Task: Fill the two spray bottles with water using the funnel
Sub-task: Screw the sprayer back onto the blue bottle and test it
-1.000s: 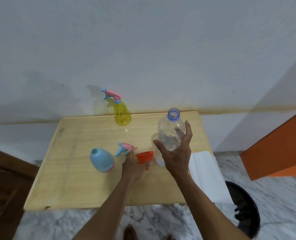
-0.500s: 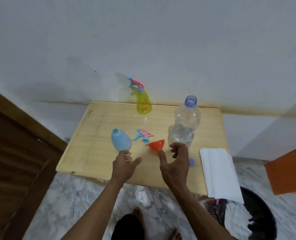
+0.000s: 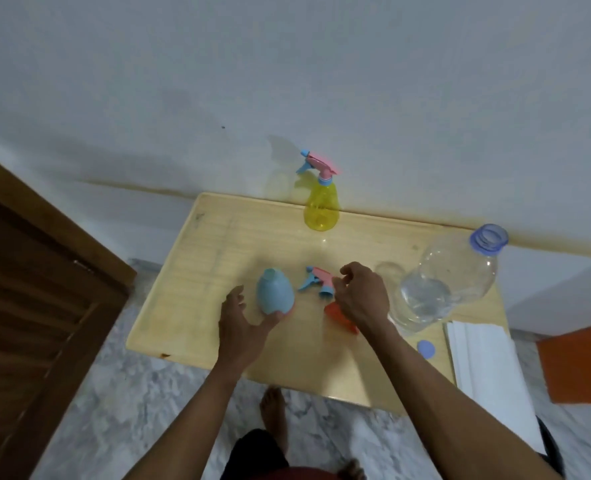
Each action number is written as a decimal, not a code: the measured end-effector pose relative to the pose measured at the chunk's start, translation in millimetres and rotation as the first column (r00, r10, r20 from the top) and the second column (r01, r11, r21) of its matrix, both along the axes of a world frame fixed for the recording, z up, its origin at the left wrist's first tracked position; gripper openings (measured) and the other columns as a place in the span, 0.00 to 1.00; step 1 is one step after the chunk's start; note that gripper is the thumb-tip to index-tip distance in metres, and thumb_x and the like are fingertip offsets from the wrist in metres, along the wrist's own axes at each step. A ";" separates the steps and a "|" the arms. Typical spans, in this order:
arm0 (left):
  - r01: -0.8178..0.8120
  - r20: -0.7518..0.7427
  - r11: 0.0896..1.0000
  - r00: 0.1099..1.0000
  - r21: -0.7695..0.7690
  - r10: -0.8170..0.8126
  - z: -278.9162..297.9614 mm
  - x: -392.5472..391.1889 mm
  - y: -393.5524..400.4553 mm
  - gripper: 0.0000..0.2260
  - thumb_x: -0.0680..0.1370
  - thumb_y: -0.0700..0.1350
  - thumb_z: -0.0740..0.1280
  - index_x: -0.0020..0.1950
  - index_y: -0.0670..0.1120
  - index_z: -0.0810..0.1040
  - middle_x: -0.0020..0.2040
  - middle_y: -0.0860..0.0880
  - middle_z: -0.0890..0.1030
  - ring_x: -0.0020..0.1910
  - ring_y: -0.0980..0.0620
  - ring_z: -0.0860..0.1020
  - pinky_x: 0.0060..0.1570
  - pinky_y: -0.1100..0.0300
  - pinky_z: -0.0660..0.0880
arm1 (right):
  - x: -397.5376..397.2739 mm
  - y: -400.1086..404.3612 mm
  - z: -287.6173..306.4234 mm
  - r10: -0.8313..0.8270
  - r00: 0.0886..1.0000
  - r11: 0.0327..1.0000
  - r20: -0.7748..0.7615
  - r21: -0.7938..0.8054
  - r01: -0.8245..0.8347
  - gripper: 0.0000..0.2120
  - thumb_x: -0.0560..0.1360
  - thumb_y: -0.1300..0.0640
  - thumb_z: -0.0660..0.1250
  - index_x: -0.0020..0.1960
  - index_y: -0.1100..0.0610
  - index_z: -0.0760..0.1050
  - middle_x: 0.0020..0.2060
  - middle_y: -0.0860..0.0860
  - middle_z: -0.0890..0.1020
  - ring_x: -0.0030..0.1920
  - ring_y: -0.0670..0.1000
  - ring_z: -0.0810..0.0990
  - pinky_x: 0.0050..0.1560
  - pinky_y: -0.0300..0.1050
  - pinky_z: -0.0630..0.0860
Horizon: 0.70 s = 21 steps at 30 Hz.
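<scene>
Head view: wooden table (image 3: pixel 218 271) against white wall. Blue spray bottle (image 3: pixel 274 300) upright, neck uncapped, at table centre; left hand (image 3: pixel 244 327) spread open, thumb touching its base, not gripping. Loose spray head (image 3: pixel 316 280) lies just right of it. Right hand (image 3: pixel 361 296) hovers over orange funnel (image 3: pixel 339 317), fingers loosely curled; grasp cannot be told. Yellow spray bottle (image 3: pixel 321 206), capped, at far edge. Clear water bottle (image 3: pixel 446 282) at right, uncapped; its blue cap (image 3: pixel 426 349) on table near white paper stack (image 3: pixel 488 375).
</scene>
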<state>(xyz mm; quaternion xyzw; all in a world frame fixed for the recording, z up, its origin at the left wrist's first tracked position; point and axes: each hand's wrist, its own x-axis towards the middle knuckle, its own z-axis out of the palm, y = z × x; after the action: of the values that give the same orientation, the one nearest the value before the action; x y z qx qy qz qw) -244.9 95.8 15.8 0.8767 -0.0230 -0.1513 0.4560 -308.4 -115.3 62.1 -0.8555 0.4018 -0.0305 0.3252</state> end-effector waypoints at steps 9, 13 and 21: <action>0.223 0.006 0.970 0.975 -0.100 -0.223 -19.2 44.6 -2.8 0.45 0.57 0.61 0.81 0.71 0.53 0.71 0.66 0.54 0.77 0.63 0.54 0.77 0.60 0.50 0.78 | 50.1 -5.4 -22.9 0.070 0.873 0.990 -0.483 -0.076 -0.121 0.34 0.68 0.29 0.69 0.59 0.56 0.74 0.56 0.55 0.82 0.61 0.58 0.77 0.63 0.55 0.67; 0.268 0.007 0.952 0.963 -0.147 -0.270 -25.7 55.9 -0.6 0.42 0.58 0.62 0.82 0.68 0.53 0.73 0.62 0.56 0.79 0.59 0.57 0.79 0.56 0.49 0.80 | 62.4 -2.5 -28.1 0.008 0.860 0.998 -0.511 -0.046 -0.037 0.30 0.66 0.34 0.74 0.55 0.55 0.74 0.53 0.54 0.83 0.58 0.57 0.80 0.61 0.54 0.66; 0.354 0.038 0.917 0.935 -0.183 -0.353 -28.2 65.6 -3.1 0.38 0.62 0.52 0.84 0.68 0.56 0.73 0.62 0.59 0.79 0.59 0.60 0.78 0.55 0.58 0.80 | 71.3 -0.7 -29.5 -0.097 0.869 0.993 -0.485 0.018 0.121 0.22 0.66 0.43 0.75 0.51 0.55 0.74 0.46 0.52 0.81 0.51 0.57 0.80 0.54 0.52 0.64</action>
<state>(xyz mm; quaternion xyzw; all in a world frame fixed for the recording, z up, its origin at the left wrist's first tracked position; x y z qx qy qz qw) -179.3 92.7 -12.5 0.8119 -0.1959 -0.2263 0.5012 -237.1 -116.1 32.6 -0.8040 0.5183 0.1753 0.2328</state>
